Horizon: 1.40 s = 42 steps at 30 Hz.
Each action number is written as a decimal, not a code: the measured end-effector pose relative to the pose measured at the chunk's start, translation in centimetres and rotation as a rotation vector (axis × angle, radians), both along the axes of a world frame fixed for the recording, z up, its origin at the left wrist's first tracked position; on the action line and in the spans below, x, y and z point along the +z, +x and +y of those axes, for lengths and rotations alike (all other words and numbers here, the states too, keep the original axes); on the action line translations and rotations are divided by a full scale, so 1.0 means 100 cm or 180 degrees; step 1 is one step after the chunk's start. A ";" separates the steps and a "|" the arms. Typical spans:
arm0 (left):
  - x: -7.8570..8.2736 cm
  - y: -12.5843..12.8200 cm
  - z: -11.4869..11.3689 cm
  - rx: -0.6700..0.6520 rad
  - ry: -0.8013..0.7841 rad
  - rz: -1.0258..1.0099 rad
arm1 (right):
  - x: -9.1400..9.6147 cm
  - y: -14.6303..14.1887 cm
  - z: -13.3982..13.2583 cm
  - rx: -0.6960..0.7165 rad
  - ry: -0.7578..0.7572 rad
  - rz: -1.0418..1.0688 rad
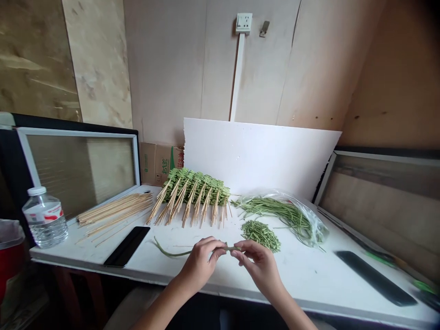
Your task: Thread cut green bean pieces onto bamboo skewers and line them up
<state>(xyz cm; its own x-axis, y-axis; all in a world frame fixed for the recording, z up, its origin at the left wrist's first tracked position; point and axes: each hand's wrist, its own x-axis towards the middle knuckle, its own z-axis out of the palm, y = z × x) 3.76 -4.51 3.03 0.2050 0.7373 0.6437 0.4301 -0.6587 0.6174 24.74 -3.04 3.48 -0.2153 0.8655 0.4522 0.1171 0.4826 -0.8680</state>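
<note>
A long green bean [171, 253] is stretched between my hands over the front of the white table. My left hand [203, 257] pinches it, and its curved tail trails out to the left. On the other end, the thumb and fingers of my right hand [256, 261] are closed, a short gap from the left. Just behind my right hand lies a heap of short-cut bean pieces [261, 234]. Whole long beans [275, 208] spill from a clear plastic bag [318, 229] farther back. Stacked skewers of bean pieces [195, 183] lie beyond my left hand.
Bare bamboo skewers [117, 208] lie at the left, behind a black phone [127, 246]. A water bottle [44, 220] stands at the left edge. On the right is a dark elongated object [374, 277]. A white board [257, 156] and cardboard box [158, 162] stand at the back.
</note>
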 end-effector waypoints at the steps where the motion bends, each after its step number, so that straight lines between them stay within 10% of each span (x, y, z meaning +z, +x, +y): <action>1: 0.000 0.000 0.000 -0.0021 0.0029 -0.0007 | 0.000 0.001 -0.001 0.0000 0.0029 -0.0030; 15: 0.011 0.005 -0.011 -0.0226 -0.0169 -0.0226 | 0.015 0.007 -0.011 -0.0217 0.0846 -0.0648; 27: 0.014 0.004 -0.013 -0.0618 -0.0561 -0.0387 | 0.025 0.003 -0.015 0.0459 0.0139 -0.0779; 42: 0.014 0.006 -0.017 -0.0916 -0.0702 -0.0573 | -0.011 -0.002 -0.003 0.1213 -0.0946 0.0392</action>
